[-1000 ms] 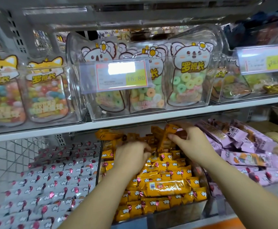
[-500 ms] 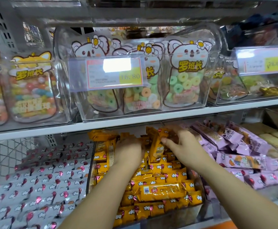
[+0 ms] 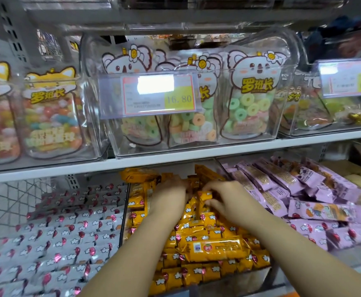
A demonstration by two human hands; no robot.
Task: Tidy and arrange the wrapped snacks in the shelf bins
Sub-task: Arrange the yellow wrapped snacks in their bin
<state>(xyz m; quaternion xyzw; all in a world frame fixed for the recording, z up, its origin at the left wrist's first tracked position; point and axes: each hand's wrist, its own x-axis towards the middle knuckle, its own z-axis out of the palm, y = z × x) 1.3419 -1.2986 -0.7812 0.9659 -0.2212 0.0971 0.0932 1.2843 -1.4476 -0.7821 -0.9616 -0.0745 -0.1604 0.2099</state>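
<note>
A clear bin [image 3: 259, 277] on the lower shelf holds several orange wrapped snack bars [image 3: 216, 248], stacked in rows with loose ones heaped at the back. My left hand [image 3: 169, 197] reaches into the back of the heap, fingers curled among the bars. My right hand [image 3: 225, 199] pinches one orange bar [image 3: 205, 195] between thumb and fingers, close beside the left hand. What the left fingers hold is hidden.
Grey-white wrapped snacks [image 3: 63, 236] fill the bin on the left, pink-purple bars [image 3: 299, 194] the bin on the right. The shelf above [image 3: 175, 157] carries clear bins of candy bags and a price tag [image 3: 160, 94], low over my hands.
Both hands have drawn closer together in the orange heap. The right hand has moved left and now pinches a bar.
</note>
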